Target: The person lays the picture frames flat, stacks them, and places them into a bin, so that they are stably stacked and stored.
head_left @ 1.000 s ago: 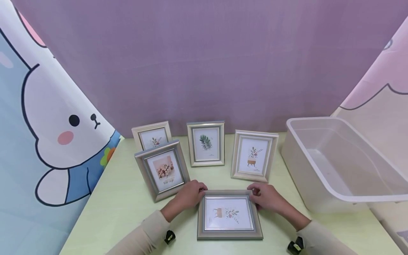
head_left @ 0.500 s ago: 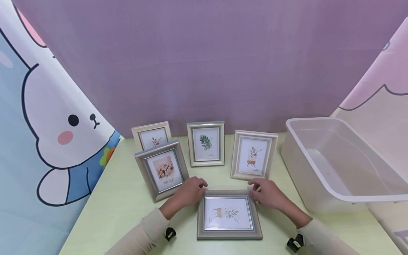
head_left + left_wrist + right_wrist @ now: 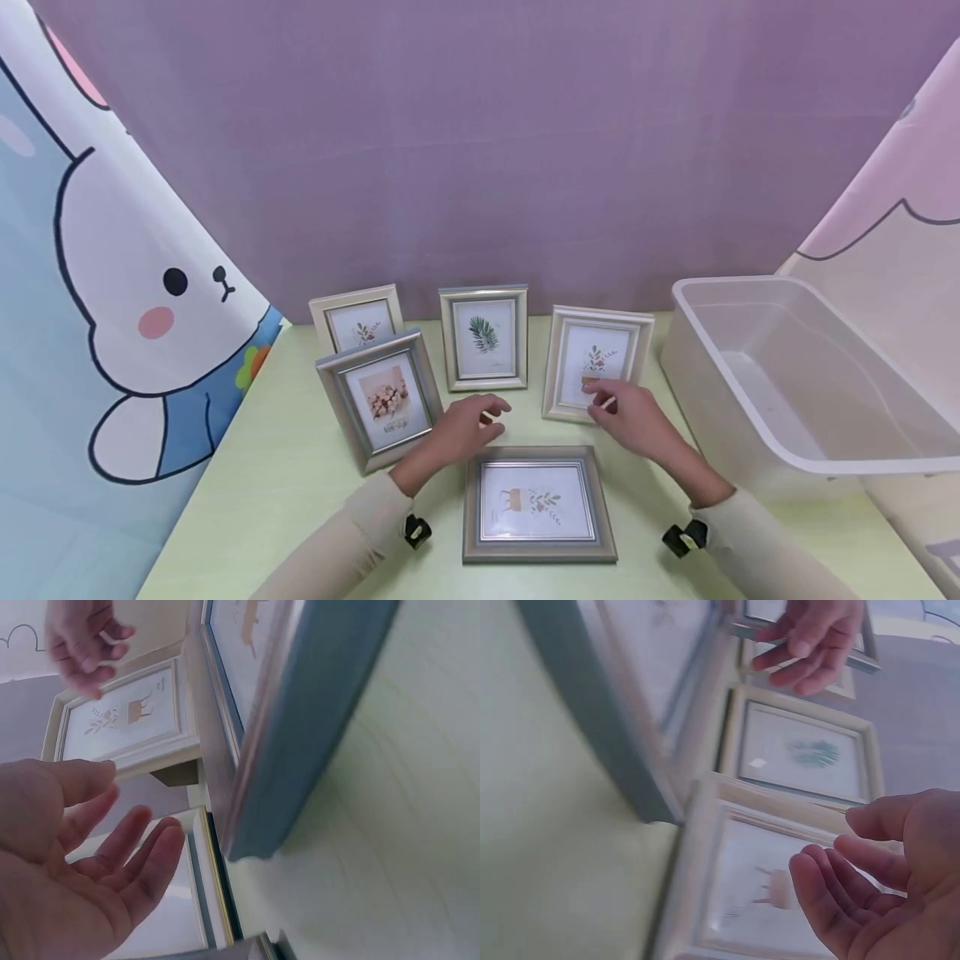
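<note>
A picture frame with a grey-beige border lies flat at the front of the table, its plant print turned sideways. Above its far left corner hovers my left hand, holding nothing, fingers loosely bent. My right hand is raised beyond the far right corner, also holding nothing, and overlaps the standing cream frame at the right. In the left wrist view the left fingers are relaxed and apart from any frame. The right wrist view shows the right fingers in the same loose bend.
A frame with a palm-leaf print stands at the back centre. On the left, a flower-print frame stands partly in front of another cream frame. A white plastic bin occupies the right side, and a purple curtain hangs behind.
Both hands have come off the flat frame's far corners and moved up and away from me. The flat frame stays in place; the standing frames have not moved.
</note>
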The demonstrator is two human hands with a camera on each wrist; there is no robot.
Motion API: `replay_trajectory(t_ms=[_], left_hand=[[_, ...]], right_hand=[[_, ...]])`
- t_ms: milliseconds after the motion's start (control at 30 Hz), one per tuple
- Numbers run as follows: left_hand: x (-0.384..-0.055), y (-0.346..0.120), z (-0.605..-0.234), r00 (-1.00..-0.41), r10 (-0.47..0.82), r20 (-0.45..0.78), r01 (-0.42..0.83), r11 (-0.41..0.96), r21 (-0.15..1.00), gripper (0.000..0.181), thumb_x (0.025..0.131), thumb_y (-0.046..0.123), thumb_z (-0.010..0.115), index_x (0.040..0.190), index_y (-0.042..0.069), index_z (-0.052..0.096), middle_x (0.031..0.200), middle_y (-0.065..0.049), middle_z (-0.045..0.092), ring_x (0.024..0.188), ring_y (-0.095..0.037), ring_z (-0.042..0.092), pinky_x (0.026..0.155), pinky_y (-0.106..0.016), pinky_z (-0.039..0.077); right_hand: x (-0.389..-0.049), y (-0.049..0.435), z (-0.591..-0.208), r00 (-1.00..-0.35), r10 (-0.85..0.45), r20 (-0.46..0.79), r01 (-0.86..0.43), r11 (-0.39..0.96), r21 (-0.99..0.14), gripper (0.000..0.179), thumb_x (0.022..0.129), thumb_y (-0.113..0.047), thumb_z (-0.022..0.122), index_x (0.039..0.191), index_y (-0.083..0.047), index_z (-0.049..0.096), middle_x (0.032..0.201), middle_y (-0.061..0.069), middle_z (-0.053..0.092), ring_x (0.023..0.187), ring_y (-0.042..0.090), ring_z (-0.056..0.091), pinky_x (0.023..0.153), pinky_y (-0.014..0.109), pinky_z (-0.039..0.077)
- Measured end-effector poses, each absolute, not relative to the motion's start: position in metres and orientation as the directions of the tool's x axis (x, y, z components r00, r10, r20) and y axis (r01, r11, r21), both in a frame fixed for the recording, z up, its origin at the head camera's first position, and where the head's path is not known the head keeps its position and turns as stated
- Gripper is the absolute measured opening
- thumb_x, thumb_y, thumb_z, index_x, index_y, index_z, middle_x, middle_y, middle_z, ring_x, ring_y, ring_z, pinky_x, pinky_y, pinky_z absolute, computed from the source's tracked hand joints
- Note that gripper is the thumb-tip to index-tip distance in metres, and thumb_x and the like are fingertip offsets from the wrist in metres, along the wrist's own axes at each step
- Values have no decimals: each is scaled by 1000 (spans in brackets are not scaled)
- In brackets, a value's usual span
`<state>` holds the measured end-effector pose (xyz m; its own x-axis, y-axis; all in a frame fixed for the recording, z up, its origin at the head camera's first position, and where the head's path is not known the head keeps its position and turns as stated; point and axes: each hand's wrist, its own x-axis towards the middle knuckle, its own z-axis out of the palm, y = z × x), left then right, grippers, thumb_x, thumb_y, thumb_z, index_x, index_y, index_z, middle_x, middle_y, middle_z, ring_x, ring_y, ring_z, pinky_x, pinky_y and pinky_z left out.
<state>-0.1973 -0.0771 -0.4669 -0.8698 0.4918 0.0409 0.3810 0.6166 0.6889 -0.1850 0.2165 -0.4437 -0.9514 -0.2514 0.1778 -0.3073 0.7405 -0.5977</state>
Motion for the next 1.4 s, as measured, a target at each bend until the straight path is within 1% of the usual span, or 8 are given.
replay_trajectory(t_ms=[133,300,400,567,767,900,1100,1400], left_hand=[[-205,-63,-468,-891,452,45,323,561,762,34,99,12,65,132,7,61,129,-19,67,114,-33,68,97,-45,57],[-215,-45,-470,-911,406,74,283,485,828,36,97,11,68,132,6,60,129,-18,67,118,-36,67,101,-45,56],[-220,-35,-472,-922,376,89,268,455,849,35,96,12,69,131,8,61,129,-14,67,119,-37,66,101,-43,56],[-228,-19,-471,-953,300,42,170,415,894,39,96,16,71,133,12,60,133,-11,64,124,-34,64,97,-38,58],[-238,-3,-472,-971,237,-20,63,339,939,42,94,17,73,133,8,59,138,-16,61,125,-33,63,93,-37,60],[-243,6,-473,-976,217,-30,40,312,949,38,93,16,73,128,8,60,136,-15,62,124,-35,63,97,-39,58],[-252,13,-479,-978,207,-17,51,316,947,32,92,17,73,122,11,61,131,-12,66,115,-28,68,96,-36,58],[-254,17,-486,-986,166,-5,55,351,935,24,92,12,73,112,12,61,115,-9,73,97,-19,71,74,-24,58]], right_hand=[[-194,216,-426,-938,-217,271,-338,746,-573,25,91,-4,71,114,1,72,90,9,74,77,20,71,63,26,56],[-209,214,-403,-909,-200,366,-384,742,-550,22,91,-2,68,113,3,71,91,15,73,79,26,72,67,37,61],[-219,212,-392,-873,-185,451,-426,739,-522,20,91,1,67,109,4,71,91,18,72,79,29,72,71,43,62],[-235,208,-377,-823,-154,547,-452,760,-467,15,90,0,67,104,3,73,95,21,72,86,34,68,78,48,59],[-254,204,-362,-870,-181,459,-388,827,-407,22,93,-12,69,113,-2,73,119,23,69,117,43,59,105,61,44],[-265,201,-358,-908,-233,347,-363,851,-379,28,95,-18,69,120,-5,71,128,23,67,128,46,54,113,62,38],[-275,198,-362,-923,-278,266,-361,865,-349,29,96,-19,71,123,-7,71,132,20,67,129,45,54,112,63,39],[-277,196,-370,-931,-251,266,-332,884,-330,28,98,-19,67,125,-12,70,131,19,67,123,43,59,106,61,46]])
